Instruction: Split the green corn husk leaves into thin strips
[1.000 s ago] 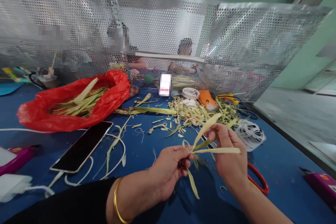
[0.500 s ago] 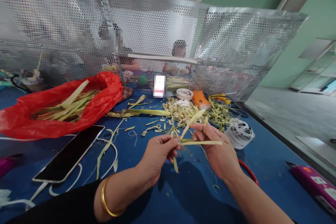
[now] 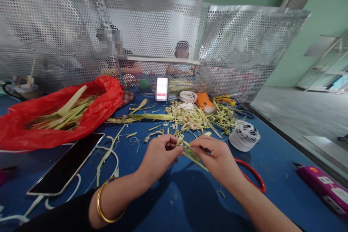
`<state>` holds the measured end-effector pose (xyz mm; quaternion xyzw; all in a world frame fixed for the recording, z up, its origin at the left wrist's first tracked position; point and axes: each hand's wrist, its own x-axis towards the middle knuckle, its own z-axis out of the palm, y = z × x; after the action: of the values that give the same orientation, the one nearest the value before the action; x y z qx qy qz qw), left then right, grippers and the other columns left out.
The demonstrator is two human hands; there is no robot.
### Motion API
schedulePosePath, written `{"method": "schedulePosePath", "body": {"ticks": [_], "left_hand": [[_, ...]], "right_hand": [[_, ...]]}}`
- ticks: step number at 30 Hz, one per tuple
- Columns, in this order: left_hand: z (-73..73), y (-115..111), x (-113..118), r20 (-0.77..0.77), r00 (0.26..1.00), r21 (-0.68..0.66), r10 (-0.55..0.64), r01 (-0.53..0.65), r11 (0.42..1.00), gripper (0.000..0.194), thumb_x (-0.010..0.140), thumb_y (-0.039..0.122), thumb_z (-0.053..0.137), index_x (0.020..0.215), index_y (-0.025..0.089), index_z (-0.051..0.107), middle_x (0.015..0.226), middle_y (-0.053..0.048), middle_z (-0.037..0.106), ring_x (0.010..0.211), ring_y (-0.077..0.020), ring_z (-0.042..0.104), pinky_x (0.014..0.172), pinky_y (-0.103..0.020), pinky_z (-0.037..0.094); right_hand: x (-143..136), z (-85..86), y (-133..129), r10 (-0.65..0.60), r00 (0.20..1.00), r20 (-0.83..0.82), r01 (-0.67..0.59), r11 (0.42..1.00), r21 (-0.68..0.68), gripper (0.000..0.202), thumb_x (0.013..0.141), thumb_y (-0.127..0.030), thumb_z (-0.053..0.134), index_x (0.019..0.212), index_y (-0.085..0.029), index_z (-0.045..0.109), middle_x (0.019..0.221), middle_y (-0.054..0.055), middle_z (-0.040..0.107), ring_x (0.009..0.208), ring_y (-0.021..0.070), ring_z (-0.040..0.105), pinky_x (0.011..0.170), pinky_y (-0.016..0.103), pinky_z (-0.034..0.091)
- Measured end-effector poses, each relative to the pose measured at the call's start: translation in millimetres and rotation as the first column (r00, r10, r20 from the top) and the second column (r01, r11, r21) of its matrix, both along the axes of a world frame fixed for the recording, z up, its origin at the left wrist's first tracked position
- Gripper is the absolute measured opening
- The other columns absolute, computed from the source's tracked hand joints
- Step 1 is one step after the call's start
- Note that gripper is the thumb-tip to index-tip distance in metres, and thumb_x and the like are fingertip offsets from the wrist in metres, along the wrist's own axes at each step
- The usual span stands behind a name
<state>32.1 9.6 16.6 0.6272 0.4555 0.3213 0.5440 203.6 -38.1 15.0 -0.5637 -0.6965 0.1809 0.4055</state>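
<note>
Pale green leaf strips [image 3: 193,157] cross between my hands above the blue table [image 3: 185,203]. My left hand [image 3: 160,152] pinches them between thumb and fingers, at a small folded part. Close on the right, my right hand [image 3: 213,154] has its thumb and fingertips closed on the strips. One strip slants down to the right under my right hand. Beyond my hands lies a pile of cut leaf pieces [image 3: 189,117], with green stalk pieces [image 3: 224,116] beside it.
At left are a red plastic bag [image 3: 108,90] of leaves and a phone [image 3: 67,163] on a white cable. A ribbon roll [image 3: 244,136], red ring [image 3: 251,175] and purple tool [image 3: 323,185] lie right. People sit behind the perforated metal screen [image 3: 146,21].
My right hand has lowered and moved in close to my left hand, fingers now closed on the strips. The strips that stuck up and right are folded or turned down. The view has shifted slightly.
</note>
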Motion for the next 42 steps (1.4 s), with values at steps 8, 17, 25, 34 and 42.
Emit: {"method": "schedulePosePath", "body": {"ticks": [8, 17, 25, 34, 42], "left_hand": [[-9.6, -7, 1, -0.060, 0.998, 0.131, -0.016, 0.024, 0.991, 0.013, 0.074, 0.029, 0.061, 0.070, 0.017, 0.060, 0.057, 0.003, 0.056, 0.051, -0.0096, 0.048, 0.050, -0.021, 0.035], [-7.7, -11, 0, -0.251, 0.962, 0.321, -0.109, 0.189, 0.928, 0.025, 0.077, 0.022, 0.052, 0.053, 0.017, 0.054, 0.051, 0.006, 0.037, 0.052, -0.0085, 0.035, 0.050, -0.021, 0.024], [-6.5, -10, -2, -0.339, 0.921, 0.343, -0.194, 0.313, 0.886, 0.024, 0.075, 0.017, 0.046, 0.062, 0.018, 0.067, 0.052, 0.005, 0.045, 0.054, -0.0103, 0.041, 0.053, -0.021, 0.027], [2.1, -7, -3, -0.280, 0.871, 0.159, -0.403, 0.456, 0.876, 0.023, 0.071, 0.016, 0.046, 0.065, 0.017, 0.068, 0.057, 0.002, 0.054, 0.055, -0.0115, 0.047, 0.054, -0.021, 0.032], [8.9, -6, -4, -0.160, 0.863, -0.046, -0.479, 0.479, 0.877, 0.022, 0.077, 0.028, 0.051, 0.074, 0.017, 0.070, 0.056, 0.003, 0.051, 0.050, -0.0103, 0.046, 0.049, -0.020, 0.037]], "right_hand": [[-7, -3.3, -3, -0.118, 0.992, 0.056, 0.120, 0.992, -0.040, 0.002, 0.078, -0.023, 0.062, 0.079, -0.024, 0.063, 0.070, 0.000, 0.065, 0.068, 0.0178, 0.058, 0.061, 0.029, 0.040], [-13, -1.1, 0, -0.013, 0.934, -0.356, -0.095, 0.953, -0.286, 0.014, 0.075, -0.027, 0.062, 0.085, -0.020, 0.069, 0.060, -0.003, 0.059, 0.053, 0.0131, 0.054, 0.053, 0.026, 0.042], [-21, 4.1, 0, -0.156, 0.799, -0.581, -0.045, 0.948, -0.316, 0.017, 0.067, -0.032, 0.069, 0.067, -0.016, 0.063, 0.049, -0.005, 0.050, 0.043, 0.0077, 0.044, 0.044, 0.021, 0.035], [-11, 5.8, 3, -0.143, 0.643, -0.752, -0.024, 0.978, -0.206, 0.021, 0.078, -0.035, 0.065, 0.072, -0.018, 0.054, 0.049, -0.006, 0.055, 0.044, 0.0093, 0.054, 0.048, 0.021, 0.040], [-4, 5.5, 10, -0.144, 0.450, -0.881, 0.086, 0.989, -0.118, 0.025, 0.073, -0.036, 0.072, 0.073, -0.019, 0.054, 0.058, -0.007, 0.054, 0.059, 0.0126, 0.066, 0.056, 0.021, 0.047]]}}
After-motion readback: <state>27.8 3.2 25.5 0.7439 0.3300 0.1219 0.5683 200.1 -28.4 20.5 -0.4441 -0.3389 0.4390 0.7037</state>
